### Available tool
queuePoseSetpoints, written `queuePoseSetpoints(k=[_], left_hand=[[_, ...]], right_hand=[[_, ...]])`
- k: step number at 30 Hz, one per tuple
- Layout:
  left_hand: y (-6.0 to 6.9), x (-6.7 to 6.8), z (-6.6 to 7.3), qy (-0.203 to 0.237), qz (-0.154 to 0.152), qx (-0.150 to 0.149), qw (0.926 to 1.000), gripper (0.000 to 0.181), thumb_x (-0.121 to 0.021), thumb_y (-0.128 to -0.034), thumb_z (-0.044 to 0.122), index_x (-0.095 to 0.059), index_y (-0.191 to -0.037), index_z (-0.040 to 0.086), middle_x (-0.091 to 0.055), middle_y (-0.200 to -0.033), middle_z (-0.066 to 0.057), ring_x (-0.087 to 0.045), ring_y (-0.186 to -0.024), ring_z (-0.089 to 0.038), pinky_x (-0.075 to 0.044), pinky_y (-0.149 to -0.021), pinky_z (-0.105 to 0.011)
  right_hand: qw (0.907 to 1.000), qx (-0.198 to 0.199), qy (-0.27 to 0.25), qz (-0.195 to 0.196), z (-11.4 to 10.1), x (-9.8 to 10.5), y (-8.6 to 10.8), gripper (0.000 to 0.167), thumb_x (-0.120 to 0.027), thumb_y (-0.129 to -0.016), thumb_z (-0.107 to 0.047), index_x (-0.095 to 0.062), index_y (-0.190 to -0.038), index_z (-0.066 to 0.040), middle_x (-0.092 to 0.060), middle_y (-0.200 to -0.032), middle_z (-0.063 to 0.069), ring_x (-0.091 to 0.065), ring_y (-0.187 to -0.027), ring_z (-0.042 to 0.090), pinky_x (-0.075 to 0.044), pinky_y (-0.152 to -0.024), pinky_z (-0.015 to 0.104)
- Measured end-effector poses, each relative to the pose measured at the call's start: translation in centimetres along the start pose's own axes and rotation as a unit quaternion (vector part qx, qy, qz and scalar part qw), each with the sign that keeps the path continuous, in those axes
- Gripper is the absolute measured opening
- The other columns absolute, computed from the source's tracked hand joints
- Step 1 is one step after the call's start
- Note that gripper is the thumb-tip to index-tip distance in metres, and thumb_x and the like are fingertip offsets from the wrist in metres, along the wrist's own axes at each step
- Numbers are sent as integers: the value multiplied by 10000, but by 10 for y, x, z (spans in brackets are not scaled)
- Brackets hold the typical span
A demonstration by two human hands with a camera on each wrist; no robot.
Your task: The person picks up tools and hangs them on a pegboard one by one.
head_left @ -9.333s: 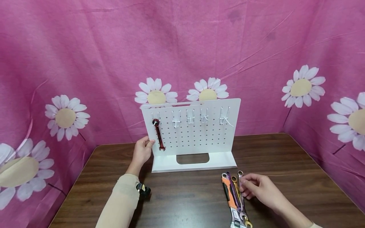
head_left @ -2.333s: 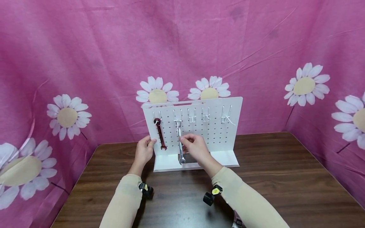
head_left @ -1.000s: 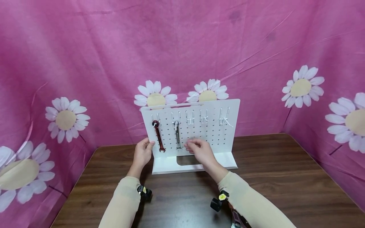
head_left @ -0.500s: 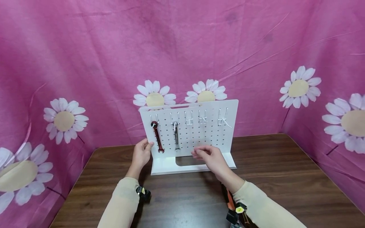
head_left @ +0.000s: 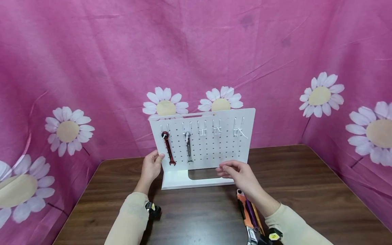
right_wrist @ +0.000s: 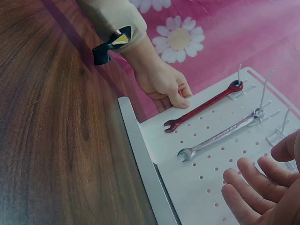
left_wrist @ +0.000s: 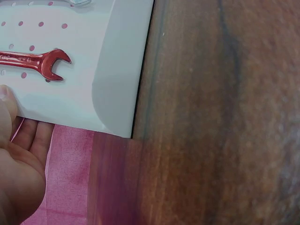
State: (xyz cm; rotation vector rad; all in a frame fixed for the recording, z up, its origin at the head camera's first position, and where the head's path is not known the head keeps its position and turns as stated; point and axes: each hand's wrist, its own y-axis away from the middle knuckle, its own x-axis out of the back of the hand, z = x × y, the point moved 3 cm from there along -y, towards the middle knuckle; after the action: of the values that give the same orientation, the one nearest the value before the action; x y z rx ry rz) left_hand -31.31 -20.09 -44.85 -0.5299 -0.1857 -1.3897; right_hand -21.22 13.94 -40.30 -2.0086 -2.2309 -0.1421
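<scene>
Left hand [head_left: 152,165] grips the white pegboard [head_left: 214,146] at its 8–9 o'clock edge, thumb on the front face, other fingers bent round behind. Right hand [head_left: 237,173] is at 4 o'clock of the board's middle, relaxed, thumb apart from loosely bent fingers, fingertips in front of the cut-out in the base [head_left: 176,178]; whether they touch the base, cannot tell. Pegboard stands upright on the wooden table [head_left: 196,211]. Red wrench [head_left: 168,149] hangs toward the board's 9 o'clock edge, ring end up on a hook, forked end pointing to 6, just beside the left thumb. Silver wrench [head_left: 189,149] hangs next to it on the 3 o'clock side, same way up, ring on its own hook, not touching the red one. More white hooks [head_left: 202,131] sit at roughly 12, 1 and 2 o'clock on the board. On the table at 5 o'clock from the board, below the right hand: orange-and-black-handled tool [head_left: 246,212], ring at its 12 o'clock tip, metal head toward 6 and cut by the frame; purple tool [head_left: 251,213] and gold-coloured tool [head_left: 258,217] lie close on its 3 o'clock side, partly hidden by the right forearm. Both arms wear beige sleeves [head_left: 130,214] and wrist cameras [head_left: 154,211]. Pink cloth [head_left: 196,51] with white daisies [head_left: 68,131] fills the background.
</scene>
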Motion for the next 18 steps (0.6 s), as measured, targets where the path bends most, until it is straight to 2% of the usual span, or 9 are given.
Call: queuePoseSetpoints(k=[5, 11, 18], left_hand=[[1, 0, 0, 10, 45, -77, 10000, 212, -642, -1092, 139, -759, -1168, -20, -390, -597, 65, -300, -527, -68, -258, -504, -232], [0, -2, -2, 46, 92, -214, 9997, 210, -639, -1091, 126, -757, -1154, -36, -388, -589, 63, -300, -513, -61, -250, -491, -232], [0, -2, -1, 40, 91, -173, 9998, 198, -636, -1091, 119, -748, -1098, -45, -394, -575, 76, -303, -496, -30, -250, -479, -225]], right_hand=[[9999, 97, 22, -21, 3, 6, 6, 293, -582, -1116, -103, -663, -1269, 133, -762, -1206, 285, -790, -1044, 308, -642, -932, 356], [9993, 235, 290, 43, 7, 18, 16, 276, -597, -1106, -94, -677, -1232, 138, -780, -1143, 266, -796, -963, 184, -641, -901, 309], [9990, 39, 436, 49, 10, 30, 29, 291, -615, -1102, -119, -681, -1234, 131, -781, -1141, 255, -795, -949, 163, -633, -923, 308]])
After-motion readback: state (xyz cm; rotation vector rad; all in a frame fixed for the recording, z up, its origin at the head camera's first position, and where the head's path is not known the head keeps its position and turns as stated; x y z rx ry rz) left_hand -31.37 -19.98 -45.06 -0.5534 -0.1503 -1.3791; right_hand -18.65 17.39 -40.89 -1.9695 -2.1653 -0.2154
